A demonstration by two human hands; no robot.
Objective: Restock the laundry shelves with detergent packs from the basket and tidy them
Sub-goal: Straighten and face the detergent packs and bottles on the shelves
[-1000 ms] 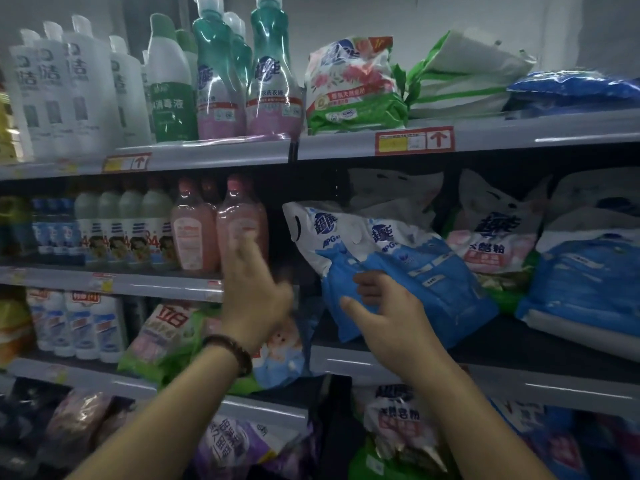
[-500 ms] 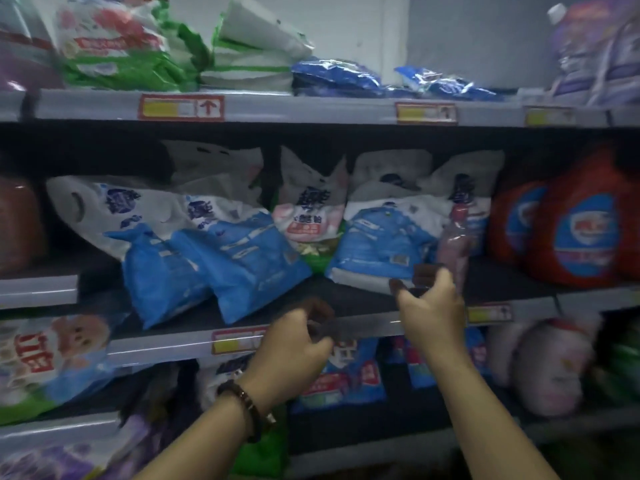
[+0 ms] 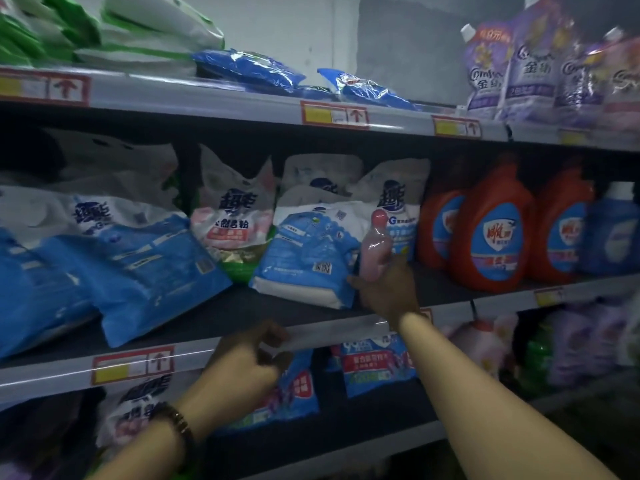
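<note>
Our right hand (image 3: 388, 292) grips a small pink bottle (image 3: 377, 247) upright. Since half a second ago it has risen from the front edge of the middle shelf (image 3: 242, 311) to just in front of the blue-and-white detergent pack (image 3: 308, 258), which leans near the middle of this shelf, left of the orange jugs (image 3: 491, 230). Our left hand (image 3: 246, 362) stays low at the front edge, apart from the right one, with fingers curled; whether it holds something we cannot tell.
</note>
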